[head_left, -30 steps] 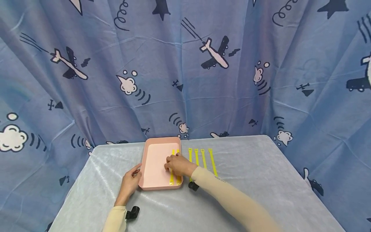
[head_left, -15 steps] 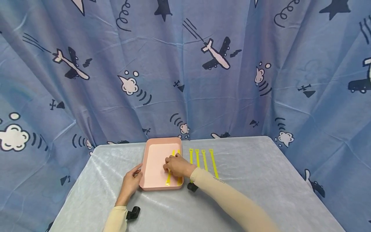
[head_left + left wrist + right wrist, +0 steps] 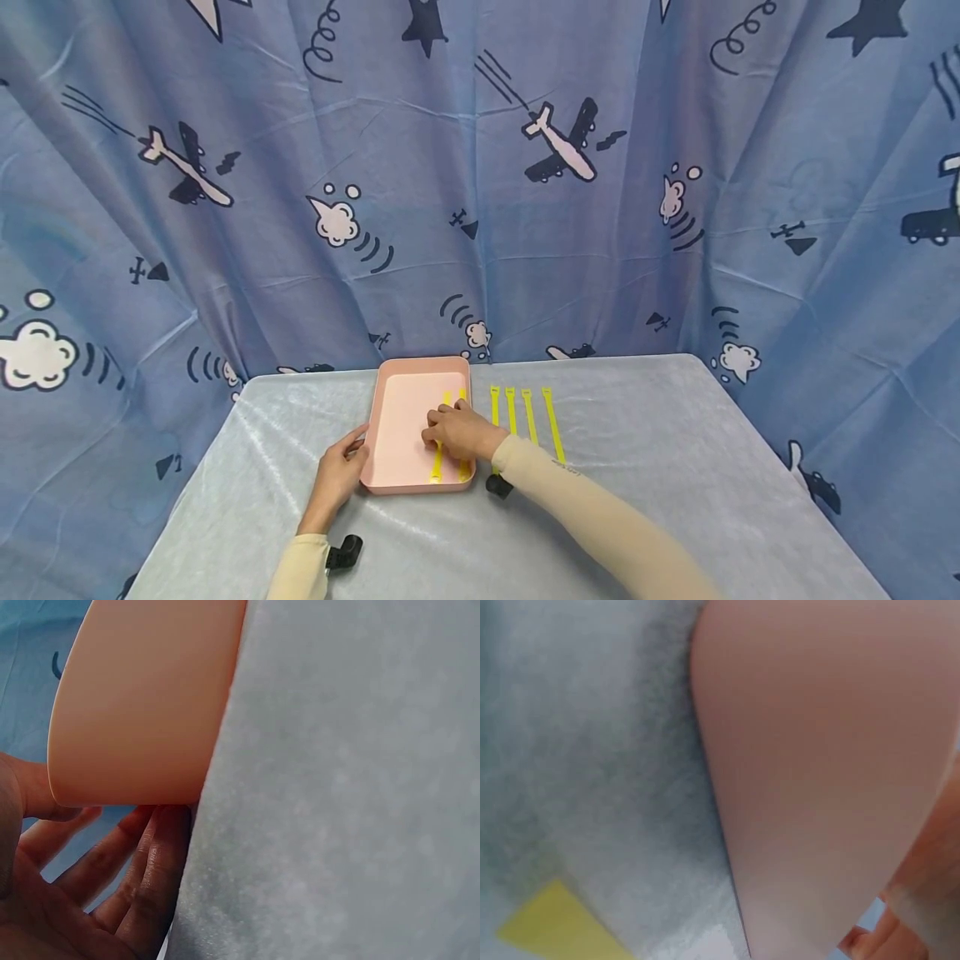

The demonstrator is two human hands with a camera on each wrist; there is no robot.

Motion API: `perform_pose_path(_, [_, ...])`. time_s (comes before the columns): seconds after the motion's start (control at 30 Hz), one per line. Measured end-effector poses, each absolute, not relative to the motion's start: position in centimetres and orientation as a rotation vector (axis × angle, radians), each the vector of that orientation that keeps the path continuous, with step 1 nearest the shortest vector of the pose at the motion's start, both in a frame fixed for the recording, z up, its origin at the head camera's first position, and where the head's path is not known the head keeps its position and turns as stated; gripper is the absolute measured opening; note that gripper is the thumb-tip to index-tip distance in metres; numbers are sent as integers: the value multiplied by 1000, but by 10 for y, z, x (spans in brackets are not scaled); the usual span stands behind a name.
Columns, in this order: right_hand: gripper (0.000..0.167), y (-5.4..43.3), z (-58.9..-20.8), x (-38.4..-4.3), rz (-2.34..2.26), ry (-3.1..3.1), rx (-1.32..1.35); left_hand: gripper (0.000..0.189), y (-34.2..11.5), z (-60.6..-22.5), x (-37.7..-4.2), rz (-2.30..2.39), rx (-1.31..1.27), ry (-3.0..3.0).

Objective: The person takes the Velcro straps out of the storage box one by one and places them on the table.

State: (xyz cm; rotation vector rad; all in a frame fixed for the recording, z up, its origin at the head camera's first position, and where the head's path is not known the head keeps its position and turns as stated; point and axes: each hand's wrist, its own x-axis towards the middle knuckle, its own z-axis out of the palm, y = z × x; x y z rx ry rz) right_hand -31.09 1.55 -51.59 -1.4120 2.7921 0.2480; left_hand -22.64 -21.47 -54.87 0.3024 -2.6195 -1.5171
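Fingers (image 3: 434, 415) curled, the right hand (image 3: 461, 430) pinches a yellow strip (image 3: 437, 467) inside the pink tray (image 3: 402, 402); the left hand (image 3: 337, 475), loose, steadies the tray's side. Best to lay that strip flat, parallel to the neighbouring strip (image 3: 463, 472).

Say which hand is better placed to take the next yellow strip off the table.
Probably the right hand: it is over the right side of the tray, near the yellow strips on the table. The left hand is at the tray's left edge, across from them.
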Motion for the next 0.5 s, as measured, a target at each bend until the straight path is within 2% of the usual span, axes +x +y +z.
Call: perform_pose_path(0.5, [18,14,-519,-307,171,2814,-1525,44,-215,-549,-226,-1515,305,-2601])
